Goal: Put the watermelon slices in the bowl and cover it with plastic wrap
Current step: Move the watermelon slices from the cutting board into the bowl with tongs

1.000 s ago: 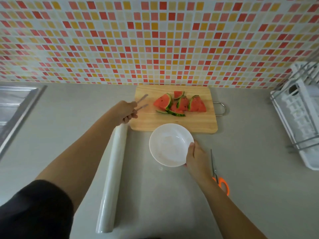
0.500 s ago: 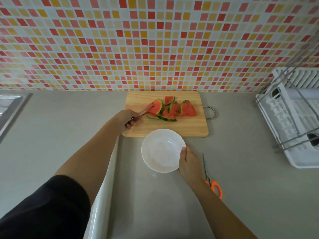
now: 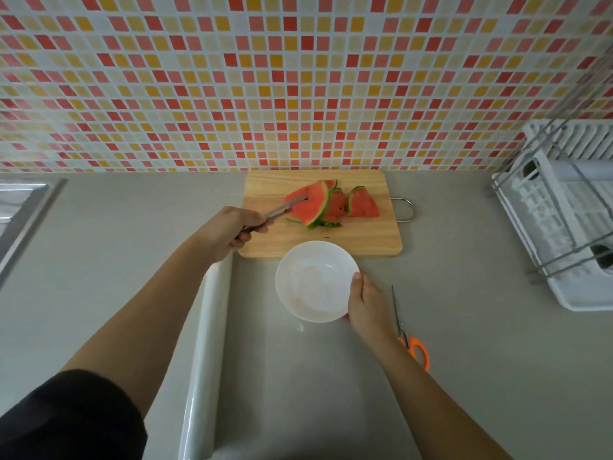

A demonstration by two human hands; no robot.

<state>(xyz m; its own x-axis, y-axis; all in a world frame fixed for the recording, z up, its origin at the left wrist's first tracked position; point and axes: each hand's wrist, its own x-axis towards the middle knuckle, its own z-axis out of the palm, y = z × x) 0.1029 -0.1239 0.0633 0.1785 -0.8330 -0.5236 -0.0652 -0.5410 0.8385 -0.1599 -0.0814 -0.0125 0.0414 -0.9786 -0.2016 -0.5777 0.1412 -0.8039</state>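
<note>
Several watermelon slices [image 3: 361, 204] lie piled on a wooden cutting board [image 3: 365, 240] against the tiled wall. My left hand [image 3: 229, 230] grips metal tongs [image 3: 282, 210], whose tips pinch the leftmost slice [image 3: 310, 205], which looks tilted up off the pile. A white bowl [image 3: 315, 280] stands empty on the counter just in front of the board. My right hand [image 3: 366, 302] holds its right rim. A roll of plastic wrap [image 3: 205, 356] lies lengthwise on the counter to the left of the bowl, partly under my left arm.
Orange-handled scissors [image 3: 406, 333] lie right of my right hand. A white dish rack [image 3: 564, 220] fills the right side. A steel sink edge [image 3: 23, 210] shows at the far left. The board's metal handle [image 3: 406, 209] sticks out to the right.
My left hand reached the tongs forward onto the board and closed them on the leftmost slice, which now stands higher. My right hand has kept hold of the bowl.
</note>
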